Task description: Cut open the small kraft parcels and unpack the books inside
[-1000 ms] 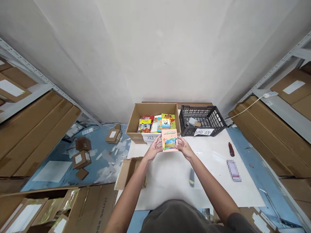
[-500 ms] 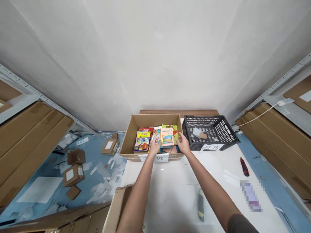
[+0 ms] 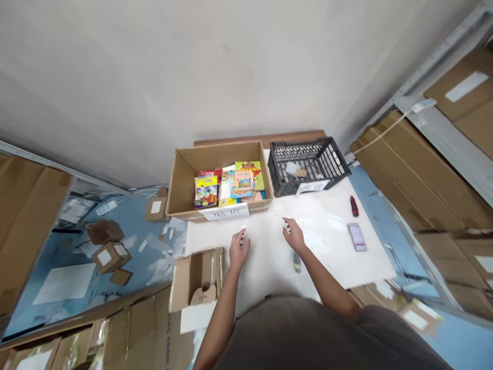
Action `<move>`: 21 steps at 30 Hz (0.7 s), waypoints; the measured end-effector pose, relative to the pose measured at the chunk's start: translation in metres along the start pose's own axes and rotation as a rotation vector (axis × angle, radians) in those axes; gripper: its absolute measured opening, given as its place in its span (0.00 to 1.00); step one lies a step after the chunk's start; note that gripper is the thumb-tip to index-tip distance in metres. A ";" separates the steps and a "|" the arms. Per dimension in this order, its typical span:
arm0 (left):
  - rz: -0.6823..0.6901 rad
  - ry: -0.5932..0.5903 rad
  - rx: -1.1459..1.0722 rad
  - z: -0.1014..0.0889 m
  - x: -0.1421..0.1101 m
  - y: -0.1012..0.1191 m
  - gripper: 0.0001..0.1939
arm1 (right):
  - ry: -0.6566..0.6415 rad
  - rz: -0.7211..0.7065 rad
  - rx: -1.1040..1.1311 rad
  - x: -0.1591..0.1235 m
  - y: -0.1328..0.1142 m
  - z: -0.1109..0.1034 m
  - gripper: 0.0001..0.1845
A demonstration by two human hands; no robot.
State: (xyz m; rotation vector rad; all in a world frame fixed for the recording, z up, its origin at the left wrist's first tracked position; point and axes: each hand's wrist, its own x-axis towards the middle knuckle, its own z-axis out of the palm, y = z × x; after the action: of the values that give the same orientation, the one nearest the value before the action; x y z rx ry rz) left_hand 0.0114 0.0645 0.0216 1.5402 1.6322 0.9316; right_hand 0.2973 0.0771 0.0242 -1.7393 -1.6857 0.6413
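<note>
Both hands are over the white table, in front of a cardboard box [image 3: 181, 180] of colourful booklets. My left hand [image 3: 239, 250] holds nothing, its fingers bent and apart. To the right, my right hand [image 3: 294, 235] is also bare, with fingers spread and curled a little. Inside the box, a small pink booklet [image 3: 244, 180] lies on top of a yellow-green booklet [image 3: 259, 173]. A yellow and purple booklet [image 3: 206, 190] rests at the box's left side. Below my right hand lies a utility knife [image 3: 297, 262], partly beside the forearm.
A black plastic crate [image 3: 283, 187] with a few scraps stands right of the box. A red and black cutter [image 3: 354, 206] and a blurred-out purple item [image 3: 358, 237] lie on the table's right. An open small carton [image 3: 181, 282] stands at the left edge. Shelves of cartons flank both sides.
My hands have let go of the pink booklet, left it in the box, and drawn back toward my body over the table. The view has shifted and tilted downward.
</note>
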 end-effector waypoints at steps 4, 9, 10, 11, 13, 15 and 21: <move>-0.161 -0.165 0.257 0.018 -0.065 -0.057 0.29 | -0.060 0.264 -0.242 -0.082 0.068 -0.012 0.30; -0.373 -0.291 0.598 0.033 -0.117 -0.097 0.37 | -0.193 0.542 -0.376 -0.158 0.126 -0.019 0.34; -0.381 -0.305 0.647 0.037 -0.122 -0.101 0.38 | -0.210 0.570 -0.382 -0.166 0.133 -0.019 0.35; -0.374 -0.312 0.688 0.040 -0.124 -0.103 0.38 | -0.229 0.583 -0.384 -0.170 0.139 -0.018 0.36; -0.336 -0.310 0.740 0.049 -0.126 -0.104 0.35 | -0.272 0.551 -0.390 -0.173 0.146 -0.015 0.37; -0.298 -0.317 0.747 0.059 -0.125 -0.103 0.30 | -0.302 0.485 -0.407 -0.171 0.150 -0.010 0.36; -0.353 -0.308 0.611 0.096 -0.127 -0.088 0.23 | -0.354 0.534 -0.415 -0.164 0.151 0.002 0.17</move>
State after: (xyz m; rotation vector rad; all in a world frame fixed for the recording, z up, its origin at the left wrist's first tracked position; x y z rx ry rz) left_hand 0.0575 -0.0619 -0.1012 1.5913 1.9637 -0.0098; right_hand 0.3898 -0.0842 -0.0996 -2.5402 -1.6664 0.9251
